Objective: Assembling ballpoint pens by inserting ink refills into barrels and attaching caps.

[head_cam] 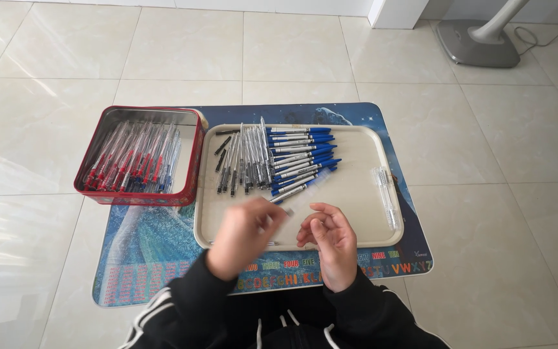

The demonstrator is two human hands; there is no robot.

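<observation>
Pen between hands: left hand, right hand, over tray.

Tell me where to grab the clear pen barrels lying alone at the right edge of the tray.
Pinch the clear pen barrels mid-length, fingers across their narrow width, coming straight down from above. They lie flat, pointing roughly away from the person, close to the right rim of the beige tray, so a sideways approach from the right would probably hit the rim. The right hand is nearest.

red tin w/ pens | fan base | blue mat
</observation>
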